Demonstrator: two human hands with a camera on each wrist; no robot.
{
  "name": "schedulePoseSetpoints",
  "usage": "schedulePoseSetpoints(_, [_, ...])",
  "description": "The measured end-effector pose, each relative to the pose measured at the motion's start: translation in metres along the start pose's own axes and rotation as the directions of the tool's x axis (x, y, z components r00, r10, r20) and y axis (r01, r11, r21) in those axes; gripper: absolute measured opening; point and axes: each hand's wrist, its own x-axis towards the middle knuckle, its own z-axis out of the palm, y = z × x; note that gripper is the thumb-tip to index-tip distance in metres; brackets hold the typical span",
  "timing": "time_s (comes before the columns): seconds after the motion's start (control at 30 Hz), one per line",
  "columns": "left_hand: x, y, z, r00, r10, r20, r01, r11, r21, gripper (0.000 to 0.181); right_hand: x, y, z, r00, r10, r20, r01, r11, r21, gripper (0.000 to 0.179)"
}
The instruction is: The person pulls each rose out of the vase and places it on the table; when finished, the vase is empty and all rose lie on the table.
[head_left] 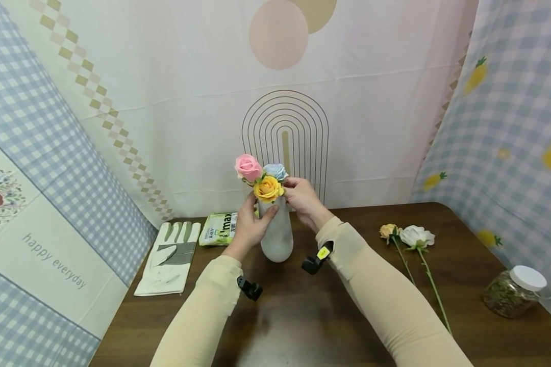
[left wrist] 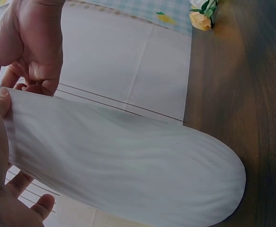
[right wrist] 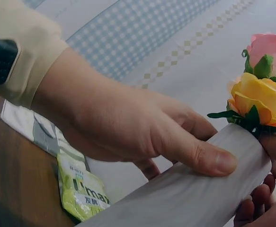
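Observation:
A pale grey-white vase [head_left: 277,239] stands upright on the table, holding a pink rose [head_left: 248,167], a light blue rose [head_left: 275,171] and a yellow rose [head_left: 268,189]. My left hand [head_left: 250,224] grips the vase's upper part, with the thumb across its front in the right wrist view. At the rim's right side, my right hand [head_left: 303,199] pinches the yellow rose close under its bloom, its fingertips partly hidden by petals and leaves. The other fingers of my right hand [left wrist: 38,42] curl beside the vase in the left wrist view.
White-and-grey work gloves [head_left: 170,260] lie at the left, beside a green printed packet [head_left: 218,229] behind my left hand. To the right lie a small yellow-orange rose [head_left: 388,231] and a white rose [head_left: 417,236]. A white-lidded jar [head_left: 514,291] stands near the right edge.

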Motion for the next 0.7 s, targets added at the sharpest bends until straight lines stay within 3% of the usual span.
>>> schedulePoseSetpoints(0.27, [0.0002, 0.001, -0.0014, 1.0, 0.012, -0.002, -0.012, 0.999, 0.032, 0.061, 0.0001, -0.0035, -0.004, 0.993, -0.079, -0.092, 0.086, 0.993, 0.078, 0.034])
schedulePoseSetpoints(0.5, [0.0002, 0.0001, -0.0016, 1.0, 0.016, 0.008, -0.016, 0.999, 0.033, 0.061, 0.0002, -0.0037, -0.0026, 0.99, -0.101, -0.099, 0.109, 0.991, 0.071, 0.036])
schedulePoseSetpoints(0.7, [0.001, 0.0006, -0.0022, 0.999, 0.037, -0.004, -0.037, 0.999, 0.036, 0.064, 0.0033, -0.0096, -0.0019, 0.978, -0.194, -0.08, 0.196, 0.98, 0.013, 0.039])
